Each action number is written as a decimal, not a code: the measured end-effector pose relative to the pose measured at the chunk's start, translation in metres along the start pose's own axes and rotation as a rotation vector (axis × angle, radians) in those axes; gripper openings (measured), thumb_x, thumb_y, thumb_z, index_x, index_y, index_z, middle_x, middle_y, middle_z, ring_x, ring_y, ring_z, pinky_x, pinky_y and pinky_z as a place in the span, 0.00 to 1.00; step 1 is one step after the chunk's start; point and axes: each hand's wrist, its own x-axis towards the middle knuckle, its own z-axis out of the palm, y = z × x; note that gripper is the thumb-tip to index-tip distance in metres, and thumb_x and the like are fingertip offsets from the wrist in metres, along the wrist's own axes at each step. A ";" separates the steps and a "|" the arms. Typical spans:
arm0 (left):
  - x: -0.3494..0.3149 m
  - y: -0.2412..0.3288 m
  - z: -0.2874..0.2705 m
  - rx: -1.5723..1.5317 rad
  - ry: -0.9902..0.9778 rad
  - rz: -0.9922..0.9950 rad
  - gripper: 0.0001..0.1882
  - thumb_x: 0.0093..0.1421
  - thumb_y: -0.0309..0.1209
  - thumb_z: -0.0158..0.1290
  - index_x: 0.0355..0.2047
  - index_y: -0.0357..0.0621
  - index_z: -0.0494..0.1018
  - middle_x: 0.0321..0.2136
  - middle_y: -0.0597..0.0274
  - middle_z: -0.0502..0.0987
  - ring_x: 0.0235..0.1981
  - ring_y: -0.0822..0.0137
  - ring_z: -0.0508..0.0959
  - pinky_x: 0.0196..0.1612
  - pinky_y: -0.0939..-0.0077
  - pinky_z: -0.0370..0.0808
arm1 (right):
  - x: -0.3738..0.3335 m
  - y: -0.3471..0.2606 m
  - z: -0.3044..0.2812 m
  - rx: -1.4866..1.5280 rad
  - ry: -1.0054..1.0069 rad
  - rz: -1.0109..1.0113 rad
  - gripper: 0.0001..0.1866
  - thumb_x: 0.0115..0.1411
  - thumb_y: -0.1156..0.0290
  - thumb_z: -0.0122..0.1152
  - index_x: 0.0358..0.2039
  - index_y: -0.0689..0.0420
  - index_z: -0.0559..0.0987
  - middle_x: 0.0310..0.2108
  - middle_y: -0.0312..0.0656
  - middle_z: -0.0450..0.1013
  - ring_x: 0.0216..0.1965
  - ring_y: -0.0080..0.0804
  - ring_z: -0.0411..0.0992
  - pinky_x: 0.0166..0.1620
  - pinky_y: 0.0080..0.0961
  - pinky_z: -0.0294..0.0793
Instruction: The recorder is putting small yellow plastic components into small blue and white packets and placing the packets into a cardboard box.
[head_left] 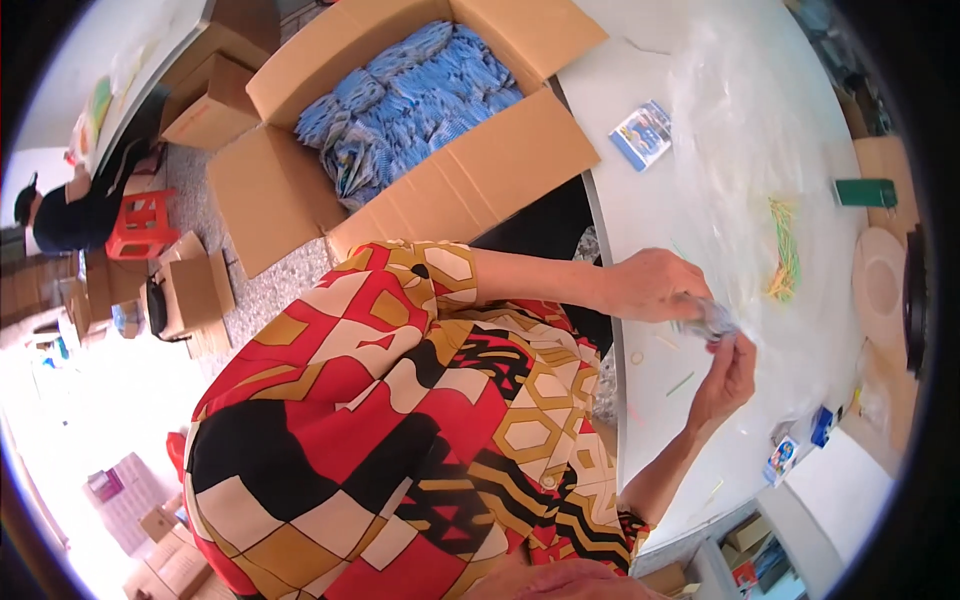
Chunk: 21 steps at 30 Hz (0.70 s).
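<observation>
Pinches a small, crumpled greyish bundle (712, 320) between both hands, over the white table (650, 395). Grips the bundle from 10 o'clock with the left hand (652, 284), with fingers bent inward and closed on one end. Takes hold of the other end from 6 o'clock with the right hand (727, 382), with thumb and fingertips drawn together. Cannot tell the bundle's full shape, because of the covering fingers and some blur.

Reading the clock from the bundle, with 12 toward the top of the view: at 12, clear plastic sheeting (720, 165) spread on the table; at 11, a flat blue-and-white packet (642, 136); between 1 and 2, a loose bunch of yellow-green strands (785, 255), then a dark green box (865, 193) farther out. At 7, nearby, a thin green strip (680, 384); at 8, a small tan loop (637, 358). At 10, an open cardboard box (475, 195) filled with blue folded bundles (425, 100). Well beyond, at 9, a red stool (140, 222) near a person in dark clothes (75, 215).
</observation>
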 end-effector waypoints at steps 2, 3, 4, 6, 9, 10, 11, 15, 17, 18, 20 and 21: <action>-0.002 0.003 -0.007 0.014 -0.011 0.026 0.09 0.50 0.27 0.58 0.32 0.38 0.76 0.29 0.58 0.78 0.28 0.59 0.77 0.32 0.70 0.72 | -0.002 -0.006 0.006 0.070 -0.020 -0.002 0.08 0.64 0.77 0.48 0.40 0.65 0.75 0.34 0.39 0.73 0.33 0.22 0.69 0.39 0.20 0.71; -0.004 0.005 -0.011 0.018 -0.042 0.052 0.10 0.49 0.27 0.59 0.32 0.38 0.76 0.29 0.58 0.78 0.29 0.58 0.77 0.32 0.70 0.73 | -0.004 -0.010 0.011 0.137 -0.026 0.013 0.08 0.64 0.77 0.48 0.40 0.65 0.75 0.34 0.39 0.73 0.33 0.21 0.70 0.38 0.20 0.71; -0.007 0.007 -0.016 0.026 -0.026 0.045 0.10 0.49 0.27 0.59 0.32 0.38 0.76 0.29 0.58 0.78 0.29 0.58 0.77 0.32 0.70 0.73 | -0.003 -0.011 0.018 0.141 -0.043 0.006 0.08 0.64 0.77 0.48 0.40 0.65 0.75 0.34 0.39 0.73 0.33 0.21 0.70 0.38 0.20 0.71; -0.012 0.011 -0.034 0.159 -0.136 -0.019 0.11 0.48 0.29 0.60 0.33 0.39 0.76 0.29 0.57 0.78 0.29 0.58 0.78 0.33 0.71 0.73 | 0.000 -0.013 0.030 0.227 -0.073 -0.007 0.09 0.64 0.76 0.48 0.40 0.64 0.75 0.35 0.39 0.73 0.32 0.22 0.70 0.36 0.19 0.71; -0.029 0.011 -0.080 0.209 0.038 -0.001 0.12 0.47 0.33 0.58 0.32 0.43 0.77 0.24 0.57 0.77 0.24 0.61 0.77 0.27 0.70 0.72 | 0.007 -0.024 0.039 0.274 -0.112 -0.060 0.09 0.63 0.76 0.49 0.40 0.63 0.76 0.35 0.39 0.75 0.31 0.22 0.71 0.36 0.19 0.72; -0.039 0.012 -0.103 0.293 0.092 -0.097 0.13 0.47 0.33 0.59 0.34 0.44 0.77 0.25 0.57 0.78 0.25 0.62 0.78 0.28 0.71 0.73 | 0.009 -0.021 0.039 0.274 -0.124 -0.064 0.09 0.63 0.76 0.49 0.40 0.63 0.76 0.35 0.39 0.75 0.31 0.22 0.71 0.36 0.19 0.72; -0.052 0.014 -0.131 0.376 0.145 -0.195 0.14 0.48 0.34 0.59 0.35 0.45 0.77 0.25 0.58 0.78 0.25 0.64 0.79 0.29 0.72 0.74 | 0.012 -0.016 0.036 0.252 -0.127 -0.047 0.09 0.64 0.76 0.49 0.39 0.63 0.76 0.35 0.39 0.75 0.31 0.22 0.71 0.37 0.19 0.72; -0.117 0.032 -0.250 0.780 0.174 -0.316 0.12 0.46 0.27 0.57 0.35 0.46 0.75 0.26 0.60 0.78 0.30 0.63 0.79 0.33 0.73 0.75 | 0.016 0.008 0.031 0.239 -0.161 0.032 0.08 0.64 0.75 0.49 0.38 0.62 0.76 0.34 0.38 0.75 0.31 0.22 0.71 0.37 0.19 0.72; -0.158 0.036 -0.298 0.922 0.079 -0.403 0.08 0.46 0.27 0.57 0.30 0.45 0.74 0.24 0.59 0.76 0.28 0.59 0.78 0.30 0.69 0.73 | 0.011 0.021 0.032 0.227 -0.178 0.068 0.08 0.64 0.74 0.50 0.37 0.62 0.76 0.34 0.37 0.74 0.31 0.22 0.70 0.37 0.20 0.72; -0.177 0.037 -0.316 1.016 0.064 -0.456 0.06 0.46 0.27 0.55 0.27 0.45 0.73 0.23 0.59 0.76 0.27 0.56 0.77 0.30 0.66 0.72 | 0.010 0.025 0.034 0.217 -0.192 0.101 0.08 0.64 0.74 0.50 0.37 0.62 0.77 0.34 0.37 0.74 0.31 0.22 0.70 0.37 0.20 0.72; -0.208 0.035 -0.337 1.109 0.044 -0.512 0.04 0.46 0.26 0.54 0.25 0.44 0.72 0.22 0.58 0.75 0.27 0.54 0.76 0.29 0.64 0.72 | 0.007 0.027 0.041 0.218 -0.203 0.113 0.08 0.64 0.73 0.50 0.36 0.62 0.77 0.33 0.36 0.74 0.31 0.22 0.70 0.37 0.20 0.72; -0.217 0.030 -0.336 1.256 -0.021 -0.654 0.02 0.46 0.25 0.53 0.23 0.44 0.71 0.22 0.58 0.75 0.28 0.53 0.76 0.29 0.62 0.72 | 0.011 0.033 0.037 0.208 -0.215 0.116 0.08 0.64 0.73 0.51 0.36 0.62 0.77 0.33 0.36 0.74 0.31 0.22 0.70 0.37 0.20 0.71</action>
